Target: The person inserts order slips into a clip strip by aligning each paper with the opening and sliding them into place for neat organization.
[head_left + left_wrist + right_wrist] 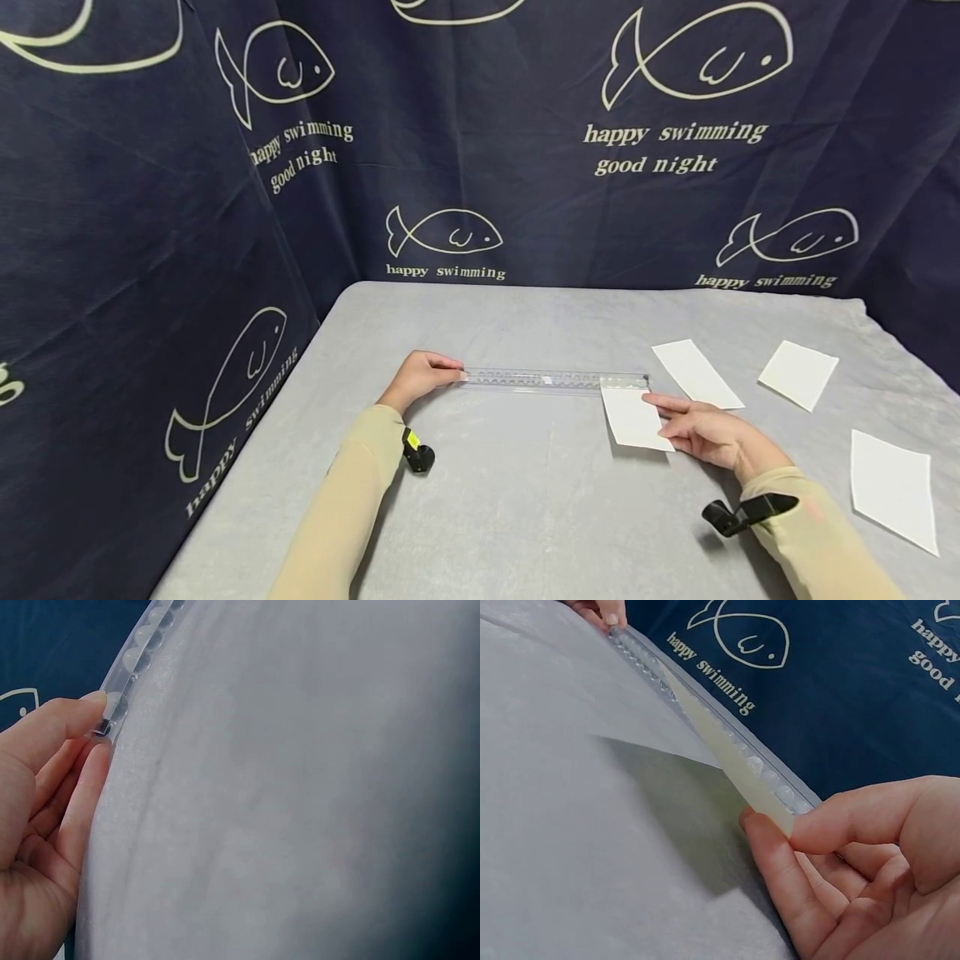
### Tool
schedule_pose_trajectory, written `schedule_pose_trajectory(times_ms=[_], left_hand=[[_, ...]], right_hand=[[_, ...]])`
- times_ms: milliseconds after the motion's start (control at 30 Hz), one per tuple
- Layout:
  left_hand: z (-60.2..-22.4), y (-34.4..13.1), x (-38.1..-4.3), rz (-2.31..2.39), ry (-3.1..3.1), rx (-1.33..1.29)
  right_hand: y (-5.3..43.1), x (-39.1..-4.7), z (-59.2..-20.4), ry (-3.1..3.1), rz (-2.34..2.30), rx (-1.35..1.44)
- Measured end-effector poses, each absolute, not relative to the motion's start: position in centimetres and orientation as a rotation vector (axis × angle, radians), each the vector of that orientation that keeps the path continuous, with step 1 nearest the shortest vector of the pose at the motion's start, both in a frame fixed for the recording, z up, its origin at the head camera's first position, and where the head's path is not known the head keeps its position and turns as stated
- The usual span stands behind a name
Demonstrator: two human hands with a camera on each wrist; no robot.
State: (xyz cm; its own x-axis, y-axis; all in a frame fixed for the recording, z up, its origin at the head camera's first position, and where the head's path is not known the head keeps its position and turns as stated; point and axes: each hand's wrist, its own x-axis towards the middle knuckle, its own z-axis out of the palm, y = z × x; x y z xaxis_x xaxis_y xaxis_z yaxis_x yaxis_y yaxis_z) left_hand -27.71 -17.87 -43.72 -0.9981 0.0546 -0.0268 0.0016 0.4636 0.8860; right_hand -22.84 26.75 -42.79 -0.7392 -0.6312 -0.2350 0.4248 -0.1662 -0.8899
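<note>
A long clear plastic strip, ruler-like with a row of round shapes along it (pixel 525 379), lies crosswise on the grey table. My left hand (pixel 422 379) pinches its left end between thumb and fingers; the left wrist view shows the strip (pixel 146 637) running up from the fingertips of that hand (pixel 52 787). With thumb and fingers, my right hand (pixel 712 429) pinches the near right corner of a small white paper (pixel 636 417). In the right wrist view the paper (pixel 731 761) is tilted up, casting a shadow, and overlaps the strip's right part.
Three more white papers lie to the right: one (pixel 697 373) just beyond my right hand, another (pixel 798 375) farther right, and a larger one (pixel 892 487) near the right edge. A dark blue curtain (pixel 540 200) with fish drawings stands behind the table (pixel 487 517).
</note>
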Motion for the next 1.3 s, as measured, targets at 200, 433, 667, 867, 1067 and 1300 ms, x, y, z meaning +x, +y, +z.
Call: schedule_pose_trajectory(times_ms=[200,433,667,867,1067,1300], left_hand=[[-43.8,-17.9,-27.8,1.609,2.639,0.051],[-43.6,-17.8,-27.7,1.595,2.643,0.065],[-43.5,-17.9,-27.7,1.608,2.642,0.041],[-43.5,-17.8,-27.6,1.616,2.634,0.042],[-43.4,-17.7,-27.4,1.608,2.633,0.026],[-43.6,-17.8,-27.5,1.619,2.638,0.049]], right_hand=[[26.8,-22.7,-42.7,1.418,-1.961,-0.229],[27.0,-22.1,-42.3,1.550,-1.969,-0.179],[27.2,-21.6,-42.1,1.693,-1.932,-0.150],[27.6,-21.0,-42.2,1.750,-1.936,-0.159],[27.6,-20.3,-42.2,1.740,-1.988,-0.183],[27.8,-19.8,-42.1,1.763,-2.030,-0.155]])
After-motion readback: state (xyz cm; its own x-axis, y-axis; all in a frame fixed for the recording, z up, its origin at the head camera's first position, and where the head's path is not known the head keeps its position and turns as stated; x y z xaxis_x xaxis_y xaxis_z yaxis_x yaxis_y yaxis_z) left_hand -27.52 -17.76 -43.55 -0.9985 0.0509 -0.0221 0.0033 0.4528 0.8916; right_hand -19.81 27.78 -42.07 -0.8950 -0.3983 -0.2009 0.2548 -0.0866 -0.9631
